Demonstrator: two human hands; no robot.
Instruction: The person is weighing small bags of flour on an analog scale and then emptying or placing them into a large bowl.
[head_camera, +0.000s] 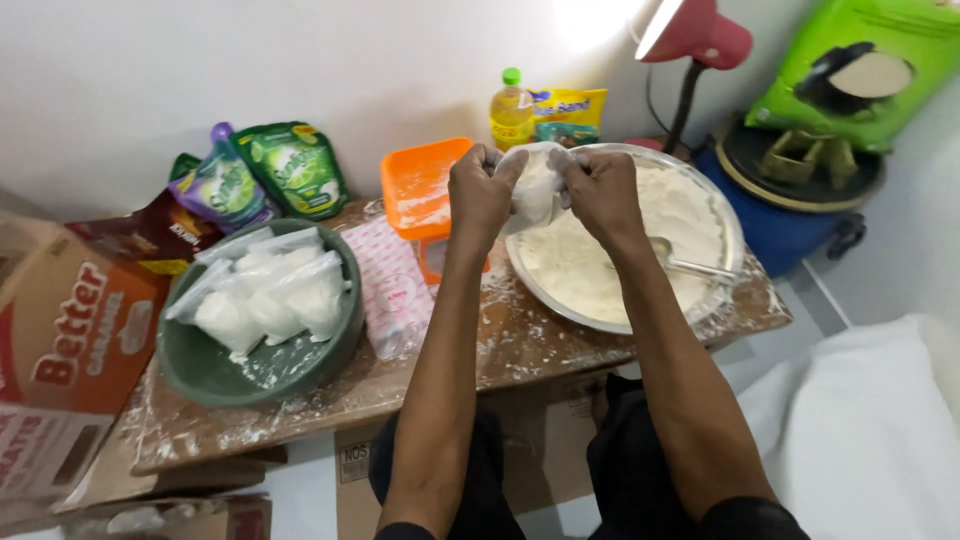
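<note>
1 small clear plastic bag of flour (536, 190) is held between both hands above the near-left rim of a wide metal basin (728, 235); the left hand (482, 192) and the right hand (600, 190) are clenched on the bag's top, fingers curled tight around it. The basin is filled with white flour (610, 255), and 1 metal spoon (690, 265) is laid in it. To the left, 1 green bowl (200, 370) is stocked with filled flour bags (265, 290). 1 orange scale (420, 185) is set behind, 1 stack of empty plastic bags (392, 285) beside it. All is carried on a flour-dusted wooden table (520, 345).
</note>
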